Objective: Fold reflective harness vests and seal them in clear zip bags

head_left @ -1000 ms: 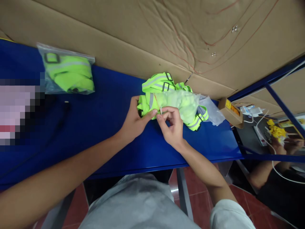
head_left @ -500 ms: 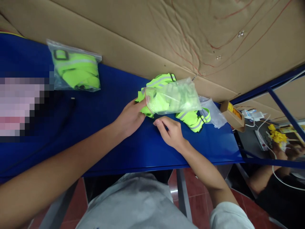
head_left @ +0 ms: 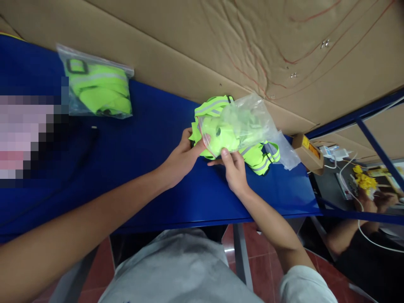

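Note:
A clear plastic bag (head_left: 243, 124) holding a folded neon-yellow reflective strap is lifted over the blue table (head_left: 151, 168). My left hand (head_left: 183, 158) pinches the bag's left end with thumb and fingers. My right hand (head_left: 232, 166) grips the bag's lower edge from below. Under the bag lie loose neon-yellow straps with grey reflective bands (head_left: 259, 158). An empty clear bag (head_left: 285, 153) lies just right of them.
A sealed bag with a neon strap (head_left: 96, 88) lies at the table's back left. A cardboard wall (head_left: 221, 42) backs the table. A small cardboard box (head_left: 307, 151) sits at the right edge. Another person's hands (head_left: 372, 200) hold yellow pieces at far right.
The bag has tipped up at its right end. My right hand rose from the table and took hold of the bag's lower edge. My left hand kept its grip.

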Motion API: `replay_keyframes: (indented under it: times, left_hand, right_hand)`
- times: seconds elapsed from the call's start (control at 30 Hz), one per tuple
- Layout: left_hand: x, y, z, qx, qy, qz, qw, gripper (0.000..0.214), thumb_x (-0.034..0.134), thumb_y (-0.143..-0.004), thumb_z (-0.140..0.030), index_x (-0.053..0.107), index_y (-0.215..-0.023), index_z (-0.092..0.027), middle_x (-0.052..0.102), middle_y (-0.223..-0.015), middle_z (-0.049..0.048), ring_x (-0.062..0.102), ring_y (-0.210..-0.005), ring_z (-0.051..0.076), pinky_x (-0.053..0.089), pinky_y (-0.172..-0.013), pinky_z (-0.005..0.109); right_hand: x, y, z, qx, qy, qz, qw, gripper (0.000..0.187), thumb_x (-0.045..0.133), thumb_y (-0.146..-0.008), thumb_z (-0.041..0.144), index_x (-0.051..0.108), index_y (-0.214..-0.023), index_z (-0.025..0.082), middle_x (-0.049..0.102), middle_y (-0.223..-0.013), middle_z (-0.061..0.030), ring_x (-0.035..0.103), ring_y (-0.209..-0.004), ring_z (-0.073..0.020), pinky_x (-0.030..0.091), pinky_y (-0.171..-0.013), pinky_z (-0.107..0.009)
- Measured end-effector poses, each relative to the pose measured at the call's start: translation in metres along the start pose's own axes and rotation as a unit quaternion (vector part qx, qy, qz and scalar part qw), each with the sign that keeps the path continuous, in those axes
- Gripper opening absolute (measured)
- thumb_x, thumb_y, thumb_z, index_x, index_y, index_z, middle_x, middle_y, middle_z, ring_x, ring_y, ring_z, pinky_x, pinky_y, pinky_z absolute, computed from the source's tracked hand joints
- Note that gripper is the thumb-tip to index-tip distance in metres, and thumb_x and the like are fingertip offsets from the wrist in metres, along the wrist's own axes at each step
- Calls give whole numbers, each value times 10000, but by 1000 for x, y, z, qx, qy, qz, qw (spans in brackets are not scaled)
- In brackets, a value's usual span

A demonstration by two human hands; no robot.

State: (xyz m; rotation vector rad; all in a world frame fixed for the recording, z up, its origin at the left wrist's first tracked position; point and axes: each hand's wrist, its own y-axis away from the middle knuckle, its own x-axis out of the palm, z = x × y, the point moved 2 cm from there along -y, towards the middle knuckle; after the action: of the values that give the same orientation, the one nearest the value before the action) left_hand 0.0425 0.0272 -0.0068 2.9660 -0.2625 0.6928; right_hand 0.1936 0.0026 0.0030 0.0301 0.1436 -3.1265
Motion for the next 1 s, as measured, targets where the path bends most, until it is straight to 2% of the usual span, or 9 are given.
replay_keyframes:
  times: [0.1,0.23,0.37,0.43,0.5,0.63,0.73,0.87,1.0]
  left_hand:
    - [2,1,-2,-10,12,-6,1000,511,781,-866,-561,522,-1184,-258,654,-1268,31,576,-1264,236,436,-1070,363]
    - [0,-5,-12,-62,44,26,997,457,839,-784,-405,557,-1101,-237,676,-1094,27,637,-1058,230,483,-899,357]
    - [-11,-14,-25,-35,-41,68,996,635,972,-619,-331,622,-1129,-189,704,-1091,45,647,-1061,252,502,-887,358]
    - [-15,-17,-28,-28,-60,78,995,662,975,-626,-348,653,-1181,-182,726,-1114,60,658,-1075,266,504,-903,372]
    - [-17,-19,-28,-27,-31,66,997,630,957,-660,-369,676,-1191,-177,740,-1131,76,667,-1095,272,501,-928,383]
    - [-19,-21,-21,-37,72,-20,996,555,979,-608,-282,650,-1042,-177,745,-1067,62,687,-1076,250,512,-952,382]
    - [-18,-20,-11,-46,82,-44,995,562,979,-570,-200,594,-980,-189,731,-1035,27,682,-1079,213,501,-1007,373]
    - [-12,-13,-3,-49,70,-55,995,565,966,-586,-183,561,-980,-204,712,-1018,-7,677,-1099,194,494,-1050,376]
    - [-3,-6,-4,-103,79,22,991,534,938,-704,-277,600,-1112,-221,736,-1209,46,693,-1184,254,515,-1096,470]
  right_hand:
    - [-2,0,-2,3,-17,33,999,469,689,-891,676,733,-997,222,754,-993,-26,766,-892,-200,678,-804,-352]
    - [-11,-6,-5,6,-7,63,998,425,696,-916,630,743,-971,211,771,-914,-23,769,-828,-195,666,-854,-373]
    - [-18,-11,-6,11,-32,50,998,426,738,-887,620,720,-1051,228,772,-966,-14,755,-813,-182,671,-804,-350]
    - [-17,-12,-5,19,-47,41,998,448,765,-853,634,705,-1041,232,763,-968,-6,750,-861,-179,678,-841,-352]
    - [-14,-11,-4,29,-75,24,996,461,804,-816,626,692,-1035,237,753,-962,11,751,-899,-165,678,-916,-365]
    - [-8,-9,-4,72,-102,19,992,483,874,-787,516,691,-1137,238,795,-1004,5,792,-986,-173,655,-1013,-389]
    - [-8,-8,-7,48,-68,5,996,448,872,-784,508,712,-1098,232,810,-967,3,804,-949,-183,676,-950,-384]
    - [-11,-8,-11,24,15,-17,999,401,827,-817,539,717,-1033,220,796,-856,4,783,-773,-153,675,-725,-294]
    - [-16,-11,-5,7,28,-25,999,394,827,-813,559,616,-876,232,739,-774,36,751,-739,-135,637,-618,-244]
